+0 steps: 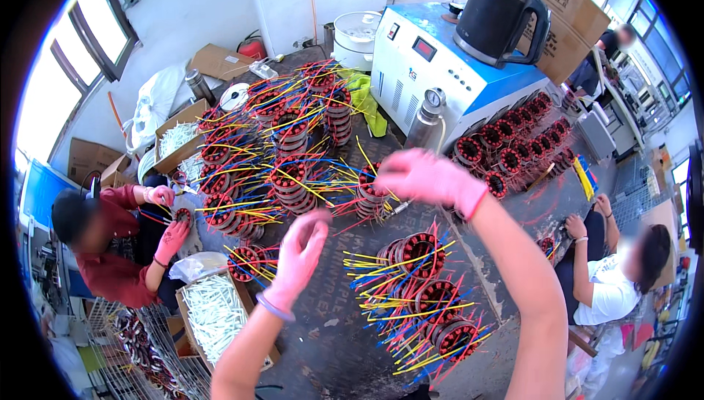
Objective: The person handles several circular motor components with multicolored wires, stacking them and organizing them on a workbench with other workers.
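Note:
My left hand (301,257), in a pink glove with a lilac band at the wrist, is raised over the dark tabletop. Its fingers are loosely bent and apart, with nothing in them. My right hand (433,180), also in a pink glove, reaches over the middle of the table. Its fingertips are beside the top of a short stack of motor stators (369,184) with red inner teeth and yellow, blue and red wires; whether they touch is unclear. Between my forearms lie tipped-over stacks of wired stators (422,255). Near my left hand sits a single stator (246,262).
Many stator stacks (290,173) crowd the table's far left. A blue-and-white machine (440,63) carries a black jug (493,19). Rows of stators (510,158) stand right of it. A box of white sticks (213,312) is at left. Co-workers sit on both sides.

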Action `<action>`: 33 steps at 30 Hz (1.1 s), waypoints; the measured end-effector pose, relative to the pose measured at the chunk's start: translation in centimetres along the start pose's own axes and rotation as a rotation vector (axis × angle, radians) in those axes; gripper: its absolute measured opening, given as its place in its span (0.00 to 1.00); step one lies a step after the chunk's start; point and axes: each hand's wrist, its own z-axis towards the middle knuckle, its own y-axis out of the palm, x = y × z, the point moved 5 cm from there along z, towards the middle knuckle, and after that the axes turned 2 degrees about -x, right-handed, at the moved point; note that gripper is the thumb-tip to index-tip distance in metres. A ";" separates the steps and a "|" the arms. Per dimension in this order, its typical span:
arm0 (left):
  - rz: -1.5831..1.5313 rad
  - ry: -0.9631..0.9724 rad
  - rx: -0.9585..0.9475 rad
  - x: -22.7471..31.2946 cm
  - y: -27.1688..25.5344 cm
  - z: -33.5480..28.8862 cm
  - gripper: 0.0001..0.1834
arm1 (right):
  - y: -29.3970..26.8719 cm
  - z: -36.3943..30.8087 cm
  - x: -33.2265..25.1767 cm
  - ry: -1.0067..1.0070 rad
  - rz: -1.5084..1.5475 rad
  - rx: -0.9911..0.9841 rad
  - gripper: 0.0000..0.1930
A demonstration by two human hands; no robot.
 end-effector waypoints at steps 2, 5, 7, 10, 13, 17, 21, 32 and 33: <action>-0.101 -0.234 0.008 -5.1 0.9 -1.1 0.13 | -2.4 3.1 7.7 0.088 -0.071 0.227 0.49; -0.339 -0.678 -0.089 -14.3 2.8 -0.7 0.14 | 1.2 8.8 13.3 0.160 0.027 0.085 0.54; -0.448 -0.701 -0.091 -19.6 3.8 0.6 0.15 | 3.7 11.7 13.9 0.167 0.129 -0.086 0.52; -0.486 -0.833 -0.096 -28.6 3.7 2.5 0.17 | 5.9 14.5 13.2 0.192 0.239 -0.323 0.40; -0.700 -0.777 -0.086 -30.9 6.1 4.9 0.20 | 7.2 14.5 13.8 0.167 0.472 -0.383 0.35; -0.545 -0.746 -0.145 -27.4 9.7 7.0 0.16 | 6.8 13.4 17.5 0.210 0.309 -0.380 0.39; -0.186 -0.550 -0.026 -28.3 7.4 9.0 0.13 | 7.0 12.7 15.7 0.253 0.517 -0.302 0.37; 0.406 0.107 -0.063 -31.0 3.5 17.7 0.15 | 11.4 13.5 17.2 0.338 1.296 -0.036 0.29; 0.188 0.004 -0.002 -30.6 3.4 16.9 0.15 | 11.6 13.6 17.0 0.319 1.305 0.010 0.30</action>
